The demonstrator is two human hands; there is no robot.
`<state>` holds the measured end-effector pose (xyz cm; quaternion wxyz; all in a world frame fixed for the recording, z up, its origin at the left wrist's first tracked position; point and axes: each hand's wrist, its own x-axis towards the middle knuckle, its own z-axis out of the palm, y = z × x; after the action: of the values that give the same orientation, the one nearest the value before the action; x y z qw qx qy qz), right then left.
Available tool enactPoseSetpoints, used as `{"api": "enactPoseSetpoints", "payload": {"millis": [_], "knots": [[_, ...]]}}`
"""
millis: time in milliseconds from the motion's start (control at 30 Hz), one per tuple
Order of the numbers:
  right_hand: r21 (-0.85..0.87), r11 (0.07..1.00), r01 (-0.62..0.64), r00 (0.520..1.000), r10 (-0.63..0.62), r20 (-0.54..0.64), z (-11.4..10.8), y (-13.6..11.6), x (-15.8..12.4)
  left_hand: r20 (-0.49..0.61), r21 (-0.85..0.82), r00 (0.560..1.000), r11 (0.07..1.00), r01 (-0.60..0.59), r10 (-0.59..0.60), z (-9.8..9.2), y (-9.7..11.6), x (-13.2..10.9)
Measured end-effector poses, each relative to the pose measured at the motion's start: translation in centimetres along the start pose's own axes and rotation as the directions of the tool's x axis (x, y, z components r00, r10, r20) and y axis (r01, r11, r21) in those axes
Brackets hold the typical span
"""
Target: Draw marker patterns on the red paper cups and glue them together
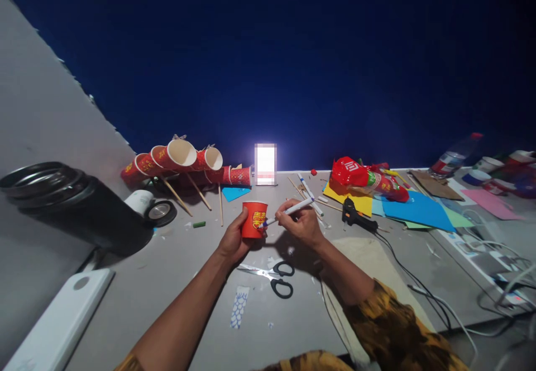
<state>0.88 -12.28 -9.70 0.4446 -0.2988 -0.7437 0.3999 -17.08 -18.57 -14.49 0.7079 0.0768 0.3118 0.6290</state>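
My left hand (235, 236) is wrapped round a red paper cup (250, 220) with yellow lettering, held upright above the table. In my right hand (304, 226) is a white marker (298, 206), whose blue tip points left and meets or nearly meets the cup's side. Just below the hands lie open scissors (272, 274) with black handles. Closer to me is a paper strip (240, 307) with a blue scale pattern. Another marker (307, 189) rests on the table behind my right hand.
Stacked red paper cups (182, 153) and wooden sticks stand back left, near a black thermos (79, 209). To the right are a black glue gun (358, 214), blue paper (412, 210), a red plastic package (352, 175) and a power strip (481, 265) with cables. A bright pixelated patch (265, 164) is behind.
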Motion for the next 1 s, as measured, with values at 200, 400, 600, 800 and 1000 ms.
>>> {"api": "enactPoseSetpoints", "payload": {"millis": [200,400,600,800,1000], "knots": [[-0.015,0.999,-0.049,0.999,0.049,-0.011,-0.1,0.5,0.3,0.01,0.031,0.999,0.999,-0.033,0.033,-0.3,0.3,0.1],[0.03,0.998,-0.059,0.997,0.06,-0.046,-0.3,0.2,0.4,0.03,0.027,0.997,0.997,-0.067,0.066,-0.3,0.7,0.0],[0.065,0.998,-0.019,1.0,0.02,-0.019,0.8,-0.2,-0.2,0.014,-0.031,0.998,0.997,-0.065,0.066,-0.4,0.4,0.3],[0.042,0.998,-0.056,0.998,0.058,-0.029,0.4,0.5,0.0,0.013,-0.039,0.999,0.998,-0.049,0.049,-0.4,0.4,0.3],[0.097,0.992,-0.086,0.994,0.091,-0.053,0.1,0.4,0.2,0.013,-0.009,0.998,0.998,-0.058,0.058,-0.3,0.4,0.2]]}}
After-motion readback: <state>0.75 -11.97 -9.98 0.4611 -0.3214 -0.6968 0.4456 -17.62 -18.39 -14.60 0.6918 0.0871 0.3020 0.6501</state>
